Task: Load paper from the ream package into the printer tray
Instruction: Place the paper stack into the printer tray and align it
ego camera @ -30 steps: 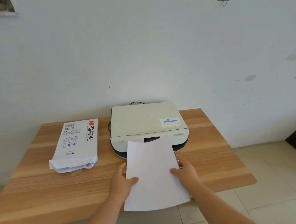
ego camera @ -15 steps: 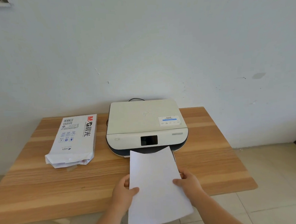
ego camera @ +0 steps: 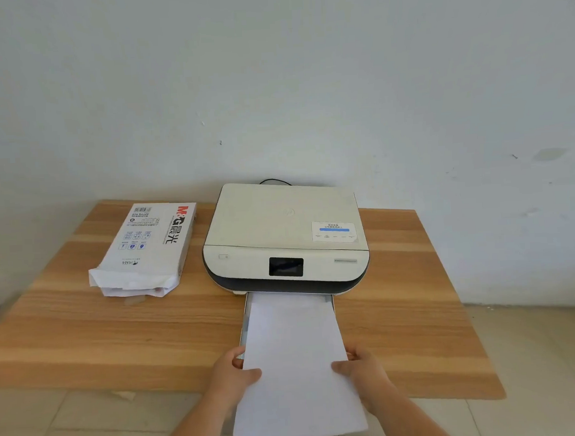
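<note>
A white printer (ego camera: pixel 285 238) with a dark screen sits at the back of the wooden table (ego camera: pixel 85 335). Its tray (ego camera: pixel 246 320) is pulled out toward me. A thin stack of white paper (ego camera: pixel 295 360) lies over the tray, its far edge at the printer's slot and its near end hanging past the table edge. My left hand (ego camera: pixel 236 375) grips the stack's left edge and my right hand (ego camera: pixel 362 370) grips its right edge. The opened ream package (ego camera: pixel 148 248) lies to the left of the printer.
A white wall stands right behind the table. A black cable (ego camera: pixel 276 181) loops out behind the printer. Beige floor tiles (ego camera: pixel 536 354) show to the right and below the table's front edge.
The paper stack has gone down and forward: from held tilted in front of the printer's screen to lying flat over the tray, far edge at the slot. Both hands kept their grip.
</note>
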